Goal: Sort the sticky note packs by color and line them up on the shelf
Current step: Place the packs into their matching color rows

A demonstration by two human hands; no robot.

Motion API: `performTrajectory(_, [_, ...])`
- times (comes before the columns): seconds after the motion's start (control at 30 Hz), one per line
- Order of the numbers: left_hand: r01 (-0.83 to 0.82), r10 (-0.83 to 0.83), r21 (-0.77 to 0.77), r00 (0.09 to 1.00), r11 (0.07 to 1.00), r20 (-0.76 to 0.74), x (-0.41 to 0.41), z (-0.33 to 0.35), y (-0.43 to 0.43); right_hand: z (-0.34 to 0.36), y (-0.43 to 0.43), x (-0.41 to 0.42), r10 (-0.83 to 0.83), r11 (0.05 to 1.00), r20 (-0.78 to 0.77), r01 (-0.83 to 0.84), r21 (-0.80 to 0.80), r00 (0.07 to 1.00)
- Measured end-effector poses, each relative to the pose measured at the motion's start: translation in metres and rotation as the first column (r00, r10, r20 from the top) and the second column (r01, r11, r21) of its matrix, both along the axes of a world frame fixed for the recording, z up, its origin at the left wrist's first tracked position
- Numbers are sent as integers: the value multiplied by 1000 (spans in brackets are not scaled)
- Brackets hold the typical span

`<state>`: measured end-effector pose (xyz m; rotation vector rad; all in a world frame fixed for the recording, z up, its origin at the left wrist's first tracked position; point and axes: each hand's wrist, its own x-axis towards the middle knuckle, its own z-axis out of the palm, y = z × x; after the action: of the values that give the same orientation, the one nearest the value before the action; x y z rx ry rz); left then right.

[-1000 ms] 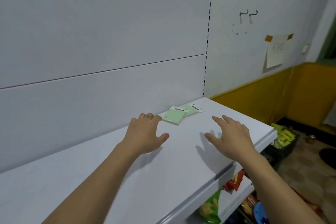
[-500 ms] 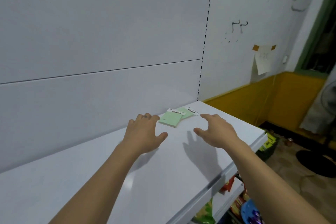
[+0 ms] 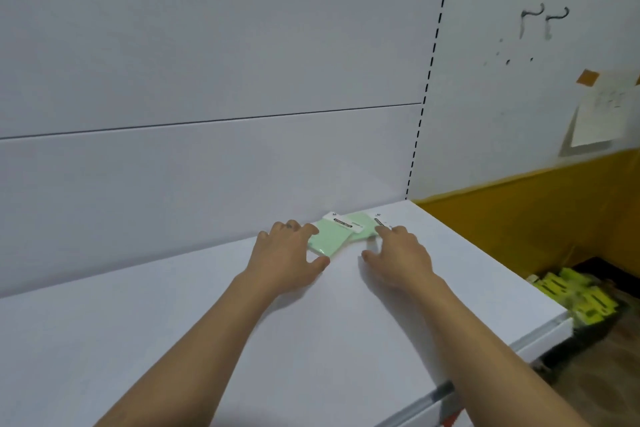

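Near green pack (image 3: 330, 237) lies at our left hand's (image 3: 287, 255) one o'clock, far green pack (image 3: 363, 226) at our right hand's (image 3: 400, 258) eleven. Our fingers (image 3: 306, 229) are spread, touching pack edges and gripping nothing.

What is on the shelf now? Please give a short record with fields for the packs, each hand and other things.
packs: two green sticky note packs, left pack and right pack, overlapping
place: on the white shelf, by the back panel
left hand: open, fingers at the left pack's left edge
right hand: open, fingertips at the right pack
other: blurred yellow items low at the right
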<state>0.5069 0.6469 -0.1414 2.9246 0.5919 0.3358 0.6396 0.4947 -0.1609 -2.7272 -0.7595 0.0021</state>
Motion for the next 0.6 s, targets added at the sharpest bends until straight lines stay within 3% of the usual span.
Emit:
performTrajectory(0.23, [-130,130,-76,992,989,-5,35,-27,-12,-9,9,51,134,990,23,-134,30,991])
performTrajectory(0.43, [-183,182,-27,983,983,-36,37,-46,-15,-27,15,56,113,991,168,-122,47,979])
performTrajectory(0.6, [-243,243,-18,970,970,-21,21,-48,-8,-30,14,57,137,988,170,-146,43,976])
